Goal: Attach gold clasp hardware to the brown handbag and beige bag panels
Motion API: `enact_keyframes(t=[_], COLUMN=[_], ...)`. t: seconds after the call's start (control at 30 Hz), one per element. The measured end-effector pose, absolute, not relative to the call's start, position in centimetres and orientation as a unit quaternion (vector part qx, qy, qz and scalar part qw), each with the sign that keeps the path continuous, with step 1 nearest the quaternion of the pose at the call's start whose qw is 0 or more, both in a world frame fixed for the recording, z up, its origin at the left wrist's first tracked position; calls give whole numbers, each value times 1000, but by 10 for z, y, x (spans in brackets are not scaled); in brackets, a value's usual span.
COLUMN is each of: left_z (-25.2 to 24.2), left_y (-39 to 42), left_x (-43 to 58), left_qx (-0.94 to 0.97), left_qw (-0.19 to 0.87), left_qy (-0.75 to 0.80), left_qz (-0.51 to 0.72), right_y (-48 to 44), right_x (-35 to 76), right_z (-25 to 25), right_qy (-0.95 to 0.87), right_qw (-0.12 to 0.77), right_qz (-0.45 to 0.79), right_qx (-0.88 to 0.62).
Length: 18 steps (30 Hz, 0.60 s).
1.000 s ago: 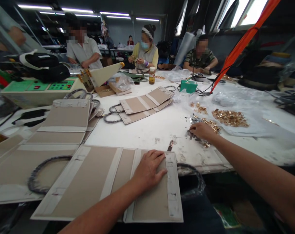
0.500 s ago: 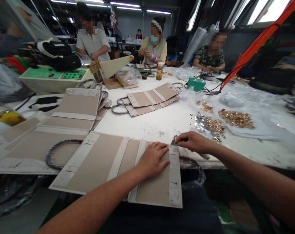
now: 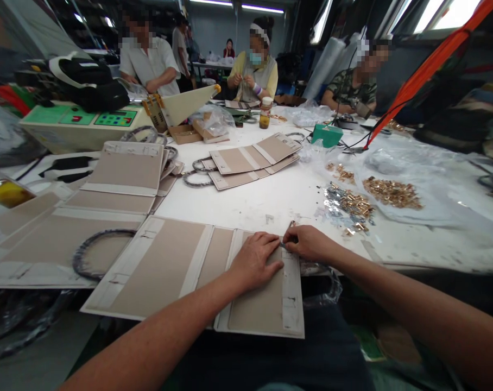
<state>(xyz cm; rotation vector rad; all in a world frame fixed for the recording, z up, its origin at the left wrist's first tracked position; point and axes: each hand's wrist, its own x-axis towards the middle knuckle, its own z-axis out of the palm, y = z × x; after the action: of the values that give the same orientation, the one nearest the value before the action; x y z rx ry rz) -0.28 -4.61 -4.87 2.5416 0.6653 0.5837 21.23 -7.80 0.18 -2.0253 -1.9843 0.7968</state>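
A tan folded panel (image 3: 173, 260) with whitish strips lies at the table's front edge, its near part over my lap. Flat on its right section rests my left hand (image 3: 257, 260), fingers spread. My right hand (image 3: 305, 243) is closed in a pinch at the panel's top right corner, on a small metal tool (image 3: 292, 223) whose end shows above the fingers. A plastic-wrapped handle (image 3: 332, 285) sticks out from under the panel on the right.
More panels with wrapped handles lie left (image 3: 124, 168) and mid-table (image 3: 254, 160). Gold and silver metal pieces (image 3: 352, 201) are heaped at right, beside plastic sheeting (image 3: 442, 184). A machine (image 3: 83, 125), a jar (image 3: 265, 113) and a green box (image 3: 327, 136) stand farther back. People work across the table.
My right hand has moved slightly left and inward onto the panel's corner, with the small tool. My left hand stays flat on the panel. The camera view has shifted a little.
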Motion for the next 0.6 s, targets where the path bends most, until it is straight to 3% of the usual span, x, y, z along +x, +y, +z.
enact_keyframes(t=[0.6], left_z=[-51], left_y=[-40], left_x=[0], left_qx=[916], left_qw=[225], left_qy=[253], left_qz=[214], right_y=[-65], right_x=[216], right_z=[9], right_qy=[-682], right_qw=[65], right_qz=[274], right_qx=[-675])
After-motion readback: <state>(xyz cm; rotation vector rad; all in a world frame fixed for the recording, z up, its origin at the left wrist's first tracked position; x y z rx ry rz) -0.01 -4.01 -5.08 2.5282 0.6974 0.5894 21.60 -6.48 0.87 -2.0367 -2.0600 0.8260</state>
